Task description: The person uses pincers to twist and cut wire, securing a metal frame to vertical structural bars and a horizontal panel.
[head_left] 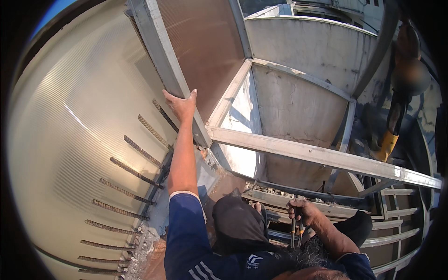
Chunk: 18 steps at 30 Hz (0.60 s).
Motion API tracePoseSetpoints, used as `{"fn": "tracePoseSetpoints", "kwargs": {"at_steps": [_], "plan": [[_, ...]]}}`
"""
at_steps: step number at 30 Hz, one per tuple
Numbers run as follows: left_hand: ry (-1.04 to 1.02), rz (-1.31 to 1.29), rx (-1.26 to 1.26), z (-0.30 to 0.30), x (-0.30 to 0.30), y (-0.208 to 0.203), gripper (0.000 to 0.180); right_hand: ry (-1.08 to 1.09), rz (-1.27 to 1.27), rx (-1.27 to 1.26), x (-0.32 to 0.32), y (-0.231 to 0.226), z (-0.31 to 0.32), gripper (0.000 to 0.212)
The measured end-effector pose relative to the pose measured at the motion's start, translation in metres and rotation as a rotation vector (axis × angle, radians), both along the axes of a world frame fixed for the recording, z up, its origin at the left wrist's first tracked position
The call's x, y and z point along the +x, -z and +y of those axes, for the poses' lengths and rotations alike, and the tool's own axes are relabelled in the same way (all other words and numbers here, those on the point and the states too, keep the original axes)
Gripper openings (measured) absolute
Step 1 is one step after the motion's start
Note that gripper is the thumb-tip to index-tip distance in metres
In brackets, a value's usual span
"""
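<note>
My left arm stretches forward, and my left hand (181, 105) is wrapped round the lower part of a grey metal post (161, 51), thumb on one side and fingers on the other. Close to my body at the lower right, my right hand (302, 211) is closed round a pair of pliers (295, 235). Orange-yellow and dark parts of the pliers show below my fingers. Their far end is partly hidden near my shirt. A long metal crossbeam (308, 154) runs rightward from near the post's foot.
Several ribbed steel bars (120, 190) jut from broken concrete (144, 247) beside a translucent ribbed panel (65, 140). A brown panel (203, 46) stands behind the post. Another person (396, 102) is at the far right, above a metal slatted frame (396, 224). A weathered wall (298, 102) stands beyond the crossbeam.
</note>
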<state>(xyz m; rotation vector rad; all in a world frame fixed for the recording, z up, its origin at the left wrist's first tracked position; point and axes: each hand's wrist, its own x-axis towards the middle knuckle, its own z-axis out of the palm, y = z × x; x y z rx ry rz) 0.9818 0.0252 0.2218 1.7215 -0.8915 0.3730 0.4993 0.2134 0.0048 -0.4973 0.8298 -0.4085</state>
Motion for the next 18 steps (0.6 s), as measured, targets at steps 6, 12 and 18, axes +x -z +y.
{"fn": "tracePoseSetpoints", "kwargs": {"at_steps": [6,12,18], "plan": [[-0.049,-0.217,-0.089,-0.006,0.009,-0.06,0.141,-0.205,0.328,-0.253,0.009,-0.007,0.052,0.03],[-0.114,-0.163,-0.031,-0.019,-0.01,-0.143,0.14,-0.341,0.316,-0.178,0.011,0.038,0.066,0.033],[-0.128,-0.091,0.056,-0.01,-0.026,-0.149,0.119,-0.138,0.234,-0.035,0.013,-0.005,0.056,0.029]]}}
